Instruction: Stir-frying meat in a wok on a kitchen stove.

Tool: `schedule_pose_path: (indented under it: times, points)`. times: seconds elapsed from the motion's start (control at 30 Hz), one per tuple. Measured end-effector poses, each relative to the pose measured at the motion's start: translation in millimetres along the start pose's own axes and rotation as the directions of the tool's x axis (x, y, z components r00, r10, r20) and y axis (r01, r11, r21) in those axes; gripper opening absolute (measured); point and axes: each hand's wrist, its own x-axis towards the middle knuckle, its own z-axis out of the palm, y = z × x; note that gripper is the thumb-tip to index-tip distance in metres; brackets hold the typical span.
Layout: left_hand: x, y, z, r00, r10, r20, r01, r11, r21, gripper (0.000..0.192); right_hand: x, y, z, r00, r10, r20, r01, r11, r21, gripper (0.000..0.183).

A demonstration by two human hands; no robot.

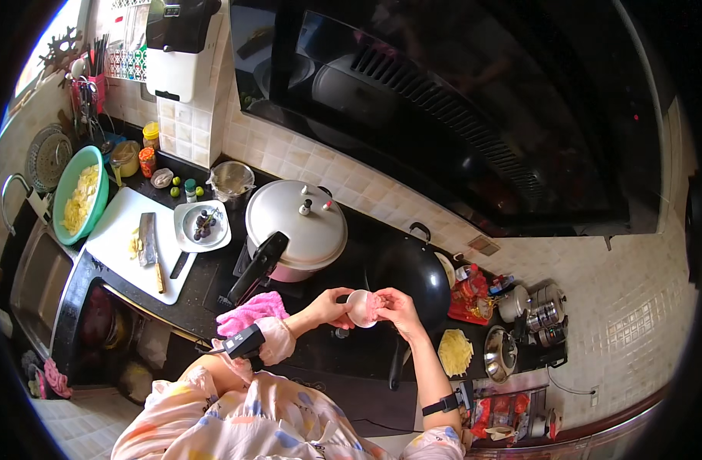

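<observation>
My left hand [332, 307] holds a small white bowl [359, 309] by its left rim, over the front of the black cooktop. On the bowl's right side, my right hand [401, 310] pinches a crumpled pink piece [375, 305] against the rim. It looks like cloth, but my fingers partly hide it. Behind my right hand sits a black wok [417, 276], its handle [395, 368] pointing towards me. A silver pressure cooker [296, 230] with a black handle stands behind my left hand. Beside my left wrist lies a bright pink towel [253, 312].
A cleaver [148, 238] and yellowish bits lie on a white cutting board [112, 230]. Left of it, a green basin [102, 201] holds cut vegetables. Dark grapes [205, 225] sit in a dish. At right are pale shreds [455, 352] and a lidded pan [500, 352]. A range hood [443, 115] overhangs.
</observation>
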Motion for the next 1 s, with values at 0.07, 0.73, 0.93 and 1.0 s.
schedule_pose_path:
  times: [0.07,0.73,0.93,1.0]
  points:
    - [1,0,0,1.0,0.001,0.002,-0.001,1.0,0.003,0.046,0,-2,-3,1.0,0.008,-0.021,-0.009,1.0,-0.016,0.032]
    - [-104,-68,-64,0.923,-0.103,-0.371,0.073,0.993,-0.095,0.051,92,111,-165,0.859,0.219,-0.462,-0.365,0.895,-0.254,0.013]
    - [-191,-50,-103,0.868,-0.133,-0.479,0.083,0.989,-0.123,0.045,109,97,-139,0.823,0.077,-0.563,-0.523,0.488,-0.698,0.019]
    - [-222,-46,-125,0.837,-0.148,-0.526,0.085,0.986,-0.141,0.045,108,84,-135,0.839,-0.047,-0.541,-0.51,0.273,-0.815,0.028]
